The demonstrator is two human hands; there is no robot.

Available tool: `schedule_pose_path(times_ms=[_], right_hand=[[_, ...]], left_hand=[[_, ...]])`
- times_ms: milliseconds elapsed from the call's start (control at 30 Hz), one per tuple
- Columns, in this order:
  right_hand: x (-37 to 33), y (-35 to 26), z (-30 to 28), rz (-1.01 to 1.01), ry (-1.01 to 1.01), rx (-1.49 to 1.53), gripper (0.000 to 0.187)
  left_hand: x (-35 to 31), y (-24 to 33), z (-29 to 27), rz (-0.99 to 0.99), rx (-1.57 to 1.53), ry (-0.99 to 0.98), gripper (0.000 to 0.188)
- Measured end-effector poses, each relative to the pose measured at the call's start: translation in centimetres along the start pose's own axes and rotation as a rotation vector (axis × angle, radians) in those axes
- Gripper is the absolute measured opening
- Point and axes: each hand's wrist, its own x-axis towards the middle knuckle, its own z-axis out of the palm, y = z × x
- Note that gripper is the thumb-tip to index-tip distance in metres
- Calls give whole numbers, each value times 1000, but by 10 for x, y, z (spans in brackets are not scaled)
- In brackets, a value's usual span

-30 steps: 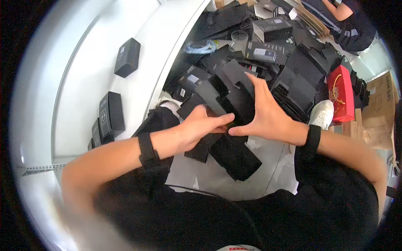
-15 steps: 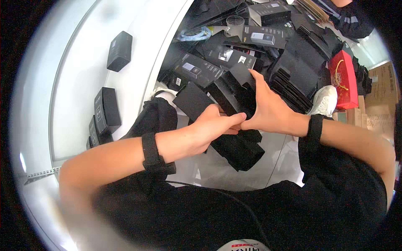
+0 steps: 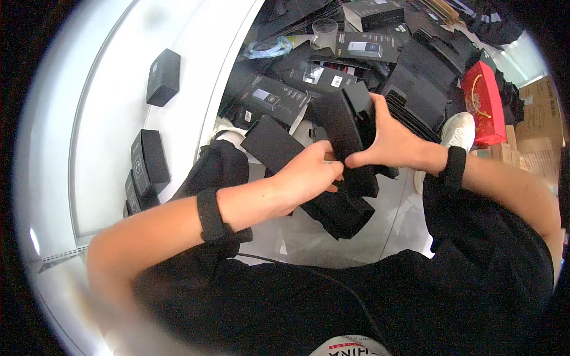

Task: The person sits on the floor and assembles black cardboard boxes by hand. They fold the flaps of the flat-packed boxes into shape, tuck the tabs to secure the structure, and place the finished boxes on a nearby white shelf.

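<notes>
A plain black cardboard box (image 3: 339, 121) is tilted up between my two hands, with folded flaps at its far end. My right hand (image 3: 399, 141) grips its right side, fingers along the far part and thumb at the near edge. Curled fingers of my left hand (image 3: 304, 179) pinch at the box's near lower corner; what lies between the fingertips is partly hidden. Just left of the box lies a flat black cardboard panel (image 3: 274, 142). Under my hands, more black cardboard (image 3: 341, 215) rests on the glossy floor.
Several black boxes, one small box (image 3: 163, 77) among them, stand on the white ledge at left. Ahead lies a pile of printed black packaging (image 3: 273, 99) with a clear plastic cup (image 3: 325, 31) and a pale cable coil (image 3: 268, 47). A red gift bag (image 3: 484, 104) stands right, beside a brown carton (image 3: 539, 113).
The box has turned more upright, and its broad plain side now shows. My right hand has shifted slightly right and its thumb has separated from my left hand, whose fingers are more curled.
</notes>
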Motion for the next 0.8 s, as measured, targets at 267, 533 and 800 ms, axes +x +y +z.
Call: schedule_pose_path(times_ms=[267,533,800], right_hand=[[5,11,-44,266,118,339,133],[-8,-1,-42,154,72,130,133],[-26,12,-25,1,-104,7,127]], left_hand=[[11,-24,-30,224,1043,-394,38],[49,-62,-11,821,1365,-363,81],[42,-97,-15,733,1545,-154,114]])
